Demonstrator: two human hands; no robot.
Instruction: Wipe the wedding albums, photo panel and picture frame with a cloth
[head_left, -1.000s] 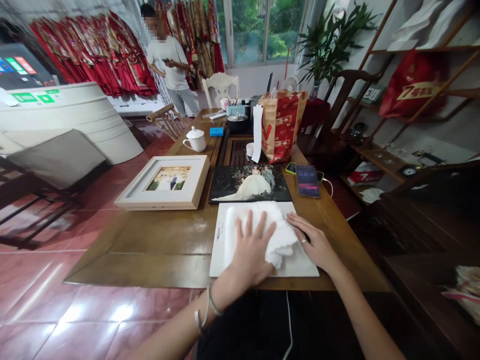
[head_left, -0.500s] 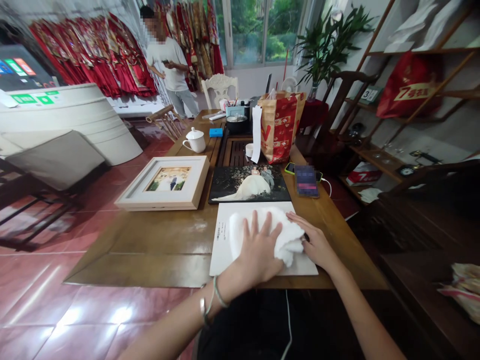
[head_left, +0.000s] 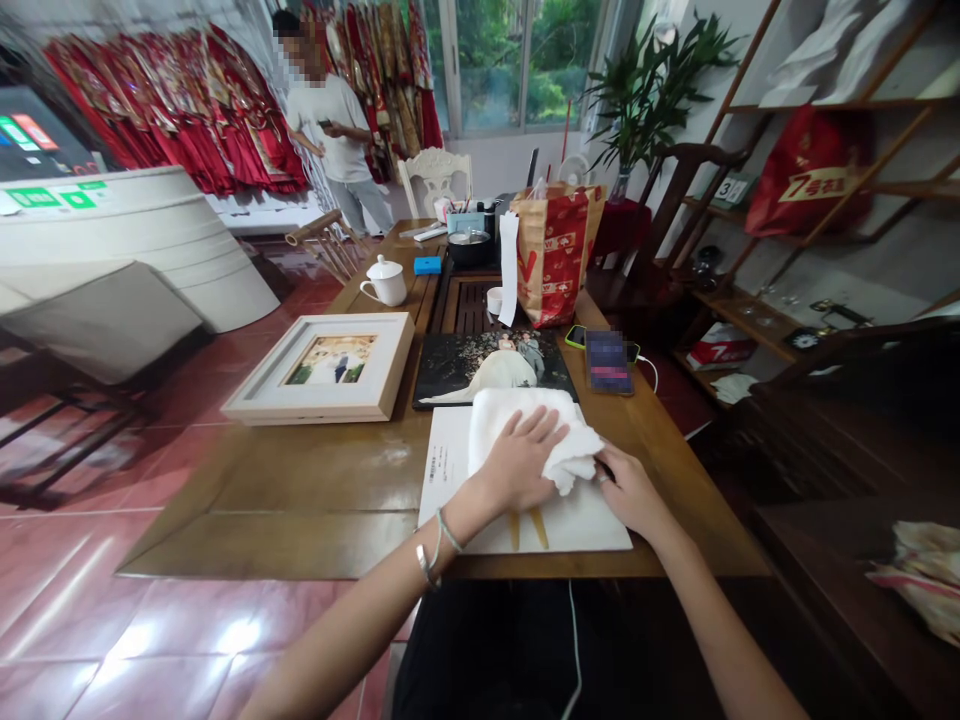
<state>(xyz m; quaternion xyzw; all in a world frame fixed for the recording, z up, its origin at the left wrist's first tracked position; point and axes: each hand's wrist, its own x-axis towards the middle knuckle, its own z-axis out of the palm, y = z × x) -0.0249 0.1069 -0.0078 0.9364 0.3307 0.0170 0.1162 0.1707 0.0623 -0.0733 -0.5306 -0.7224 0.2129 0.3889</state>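
My left hand (head_left: pixel 519 462) lies flat, fingers spread, on a white cloth (head_left: pixel 525 420) that covers the far part of a white board (head_left: pixel 450 500) on the wooden table (head_left: pixel 315 500). My right hand (head_left: pixel 630 488) rests on the board's right edge, its fingers curled against the cloth's corner. Two yellow marks show on the board just below my left hand. Beyond the cloth lies a dark wedding photo print (head_left: pixel 480 362).
A white framed photo (head_left: pixel 322 365) lies to the left, and a phone (head_left: pixel 607 360) on a cable to the right. Farther back stand a red paper bag (head_left: pixel 556 250), a white lidded cup (head_left: pixel 385 281) and a tea tray. A person (head_left: pixel 330 120) stands at the far end by red garments.
My left hand has slid the cloth away from me, up the board, uncovering its near part with the yellow marks. My right hand has stayed at the right edge.
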